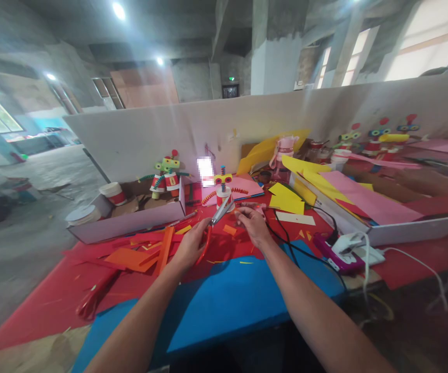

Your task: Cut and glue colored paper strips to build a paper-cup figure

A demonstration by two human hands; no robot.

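While flat blue sheeting [243,290] overlies the red table [37,305] under concrete beams [220,26], the left hand [192,242] grips pointed metal scissors [221,211] near centre; whether the right hand [253,224] clasps anything cannot be told.

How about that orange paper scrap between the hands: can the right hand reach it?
Probably yes: the orange paper scrap lies uncovered near the right hand, and the scissors in the left hand don't seem to block it.

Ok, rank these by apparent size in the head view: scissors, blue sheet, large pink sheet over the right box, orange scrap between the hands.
1. Blue sheet
2. Large pink sheet
3. Scissors
4. Orange scrap
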